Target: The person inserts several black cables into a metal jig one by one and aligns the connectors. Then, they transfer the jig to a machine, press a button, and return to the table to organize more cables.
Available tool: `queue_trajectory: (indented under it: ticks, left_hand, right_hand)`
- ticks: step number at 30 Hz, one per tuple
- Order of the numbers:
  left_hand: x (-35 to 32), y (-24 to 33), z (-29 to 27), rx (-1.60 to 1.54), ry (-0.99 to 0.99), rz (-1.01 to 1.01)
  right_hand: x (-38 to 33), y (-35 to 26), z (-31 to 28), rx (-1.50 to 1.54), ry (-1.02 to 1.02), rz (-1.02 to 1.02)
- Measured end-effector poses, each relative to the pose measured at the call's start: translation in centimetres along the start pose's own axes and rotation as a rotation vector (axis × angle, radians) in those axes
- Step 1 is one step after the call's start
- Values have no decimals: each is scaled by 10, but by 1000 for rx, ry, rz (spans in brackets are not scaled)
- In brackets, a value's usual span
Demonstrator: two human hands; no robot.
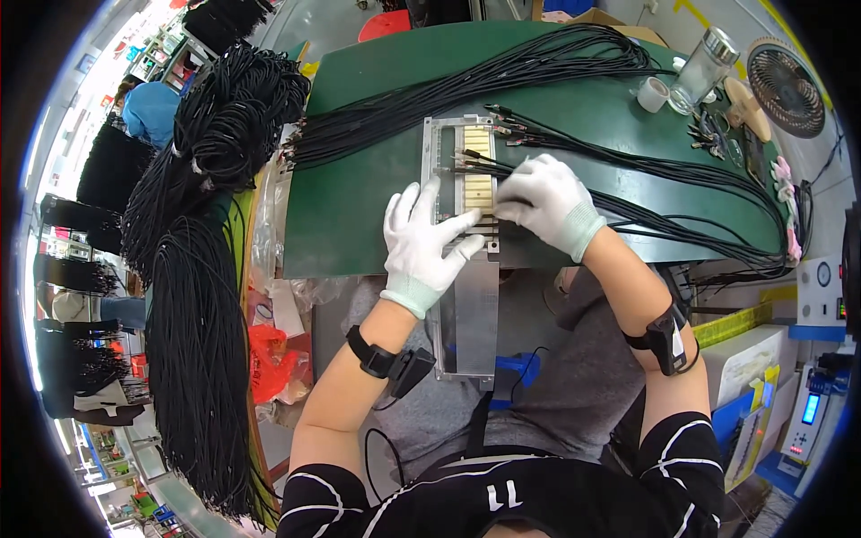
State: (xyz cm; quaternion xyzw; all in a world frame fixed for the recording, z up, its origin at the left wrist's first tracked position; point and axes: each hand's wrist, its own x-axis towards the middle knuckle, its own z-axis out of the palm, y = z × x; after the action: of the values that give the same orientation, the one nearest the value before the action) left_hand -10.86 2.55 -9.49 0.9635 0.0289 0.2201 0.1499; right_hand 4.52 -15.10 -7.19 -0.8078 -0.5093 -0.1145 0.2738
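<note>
A long clear-and-metal fixture (463, 314) lies across the front edge of the green table, with a row of cream blocks (478, 190) set in its far part. My left hand (420, 242), in a white glove, rests over the fixture's left side. Its fingers are spread, and one reaches toward the blocks. My white-gloved right hand (549, 202) is at the right edge of the blocks with its fingers curled together; what they pinch is hidden. Black cables (628, 215) run out from beneath it to the right. Several cable ends (471, 160) lie over the blocks.
A thick bundle of black cables (448, 85) stretches over the far part of the green table (350, 229). More cables hang in heavy bunches (197, 341) at the left. A glass jar (704, 72), a white tape roll (653, 94) and a fan (786, 88) stand at the far right.
</note>
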Motion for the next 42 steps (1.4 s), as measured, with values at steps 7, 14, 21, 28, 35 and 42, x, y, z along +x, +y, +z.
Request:
queue_trajectory:
  ticks: [7, 14, 21, 28, 35, 42]
  left_hand:
    - [3, -6, 7, -20, 58, 51]
    - [0, -23, 14, -260, 342, -236]
    - [3, -19, 10, -383, 403, -174]
    - [6, -21, -2, -379, 438, -184]
    - [4, -27, 4, -202, 413, -185]
    - [8, -27, 8, -357, 356, -279]
  right_hand:
    - [9, 29, 10, -209, 47, 102]
    - [8, 19, 0, -3, 77, 31]
    - [8, -10, 5, 305, -47, -65]
    - [10, -11, 6, 297, -101, -74]
    - [5, -13, 5, 237, -65, -17]
    - [4, 0, 4, 36, -131, 56]
